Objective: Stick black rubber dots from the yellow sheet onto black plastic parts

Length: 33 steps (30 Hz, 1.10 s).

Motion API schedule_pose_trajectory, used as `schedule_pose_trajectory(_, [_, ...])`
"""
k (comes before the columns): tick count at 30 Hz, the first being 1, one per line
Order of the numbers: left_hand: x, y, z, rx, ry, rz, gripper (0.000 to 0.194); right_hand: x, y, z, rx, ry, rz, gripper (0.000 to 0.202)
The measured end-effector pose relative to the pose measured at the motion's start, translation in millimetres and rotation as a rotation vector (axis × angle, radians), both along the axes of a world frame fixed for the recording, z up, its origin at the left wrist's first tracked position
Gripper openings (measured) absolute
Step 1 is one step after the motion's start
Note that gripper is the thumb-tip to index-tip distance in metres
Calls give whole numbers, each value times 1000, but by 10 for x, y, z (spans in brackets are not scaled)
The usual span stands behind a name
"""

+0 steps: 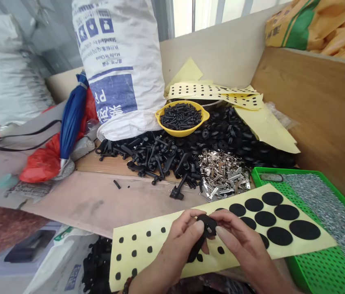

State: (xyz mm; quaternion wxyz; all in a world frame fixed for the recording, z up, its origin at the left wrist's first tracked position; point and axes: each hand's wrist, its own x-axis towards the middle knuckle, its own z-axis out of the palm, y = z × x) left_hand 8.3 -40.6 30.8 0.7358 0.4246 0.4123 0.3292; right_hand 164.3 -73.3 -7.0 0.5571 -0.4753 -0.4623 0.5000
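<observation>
My left hand (178, 241) grips a black plastic part (209, 226) between thumb and fingers. A small light metal piece shows on its top, and a darker stretch of black runs down below the fingers. My right hand (242, 241) pinches the same part from the other side with thumb and fingertips. Beneath both hands lies a pale yellow adhesive sheet (141, 239). Small black dots line its left half, and large black round pads (278, 236) cover its right half.
Behind the sheet lie heaps of black plastic levers (160, 157), shiny metal clips (223, 173) and black round parts (236, 130). A yellow bowl (181, 133) holds black screws. At right, a green tray (313, 265) contains small metal pieces. A white sack (120, 53) stands at the back.
</observation>
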Motion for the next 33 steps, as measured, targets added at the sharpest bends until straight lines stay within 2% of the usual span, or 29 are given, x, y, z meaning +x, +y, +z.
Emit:
schedule_pose_trajectory(4, [-16, -32, 2, 102, 53, -78, 47, -47, 8, -4, 18, -126, -70, 18])
schedule_pose_trajectory(8, [4, -65, -67, 177, 147, -60, 44, -125, -13, 3, 79, -256, -83, 21])
schedule_pose_trajectory(13, [-13, -126, -80, 80, 119, 32, 40, -178, -38, 12, 187, -389, 20, 26])
schedule_pose_trajectory(17, [-64, -181, -66, 23, 74, 96, 38, -237, -40, -25, 285, -396, 61, 29])
schedule_pose_trajectory(21, [-26, -210, -160, -26, 54, 150, 43, -329, -87, -75, 247, -353, 31, 30])
schedule_pose_trajectory(24, [-59, -169, -180, -29, 79, 136, 44, -331, -143, -70, 170, -381, 59, 30])
schedule_pose_trajectory(26, [-243, -120, -88, 18, 218, 110, 42, -249, -161, -47, 152, -458, 99, 30])
schedule_pose_trajectory(28, [-608, -75, 80, 140, 480, 80, 37, -86, -152, -33, 198, -597, 111, 28])
schedule_pose_trajectory(29, [-846, -60, 176, 242, 640, 69, 34, 22, -142, -39, 235, -694, 95, 26])
schedule_pose_trajectory(31, [-1353, -55, 351, 425, 1012, 71, 32, 259, -127, -96, 306, -926, -30, 22])
schedule_pose_trajectory(33, [-1756, -103, 467, 454, 1471, 109, 38, 476, -134, -216, 324, -1129, -133, 25])
